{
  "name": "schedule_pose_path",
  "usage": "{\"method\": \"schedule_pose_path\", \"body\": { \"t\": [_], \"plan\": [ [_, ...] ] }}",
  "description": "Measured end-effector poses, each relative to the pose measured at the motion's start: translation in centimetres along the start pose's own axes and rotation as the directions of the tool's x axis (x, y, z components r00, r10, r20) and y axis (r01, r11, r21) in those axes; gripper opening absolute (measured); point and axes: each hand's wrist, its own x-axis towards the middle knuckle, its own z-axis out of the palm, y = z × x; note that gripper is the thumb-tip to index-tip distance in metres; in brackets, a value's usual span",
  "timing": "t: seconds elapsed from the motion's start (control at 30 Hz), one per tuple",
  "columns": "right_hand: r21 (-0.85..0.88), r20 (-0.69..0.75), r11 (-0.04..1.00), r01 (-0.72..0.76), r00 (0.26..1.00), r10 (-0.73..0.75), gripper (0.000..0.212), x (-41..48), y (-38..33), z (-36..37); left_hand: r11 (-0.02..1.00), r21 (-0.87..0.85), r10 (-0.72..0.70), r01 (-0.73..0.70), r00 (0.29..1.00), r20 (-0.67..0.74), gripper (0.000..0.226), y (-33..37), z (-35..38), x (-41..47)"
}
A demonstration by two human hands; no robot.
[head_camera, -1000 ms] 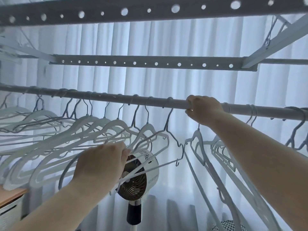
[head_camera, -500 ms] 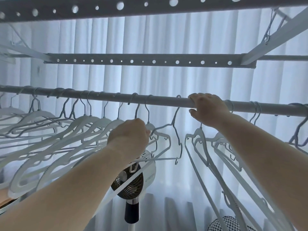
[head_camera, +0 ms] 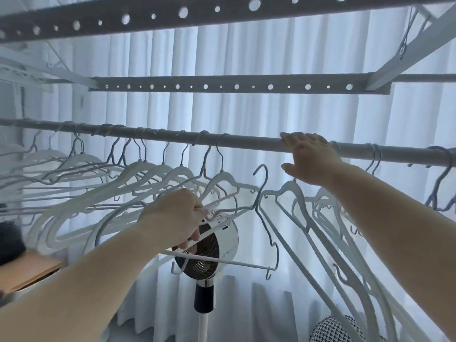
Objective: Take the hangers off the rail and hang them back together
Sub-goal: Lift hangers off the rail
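**Left hand (head_camera: 172,213) holding a loose hanger (head_camera: 261,191) just below the rail (head_camera: 246,141)**

We are seeing the left hand's fingers clamping round the shoulder of the loose hanger, its hook hanging free just under the rail. The right hand (head_camera: 311,159) is hooking its fingers over the top of the rail, thumb sticking out underneath; whether it is also pinning a hook there we cannot tell. A row of hangers (head_camera: 222,176) is hanging further left along the rail, and a tilted bunch (head_camera: 291,191) right under that hand. We are judging these as light, thin and springy, and quick to snag each other by hooks and notches. We are suggesting a hold at the neck just under the hook, or several shoulders pinched together, lifting straight up off the rail.
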Motion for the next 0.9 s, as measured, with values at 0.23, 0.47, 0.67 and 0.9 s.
{"method": "schedule_pose_path", "body": {
  "t": [0.23, 0.47, 0.67, 0.9],
  "plan": [
    [0.092, -0.080, 0.952, 0.291, 0.955, -0.285, 0.059, -2.5, -0.9, -0.2, 0.993, -0.090, -0.084, 0.074, 0.990, -0.114, 0.028, -1.5, -1.4, -6.4],
    [0.190, -0.039, 0.895, 0.404, 0.914, -0.405, 0.050, -6.1, -3.4, -1.2, 0.989, -0.093, -0.130, 0.112, 0.968, -0.217, 0.029, -2.2, -2.4, -13.3],
    [0.405, -0.011, 0.837, 0.367, 0.918, -0.397, 0.032, -9.5, -4.6, -3.3, 0.992, -0.128, -0.036, 0.010, 0.978, -0.207, 0.027, -2.9, -4.0, -19.1],
    [0.537, 0.213, 0.783, 0.314, 0.848, -0.486, 0.023, -14.2, -8.7, -5.3, 0.979, -0.172, -0.142, 0.106, 0.966, -0.214, 0.023, -6.8, -6.8, -26.1]
  ]
}}
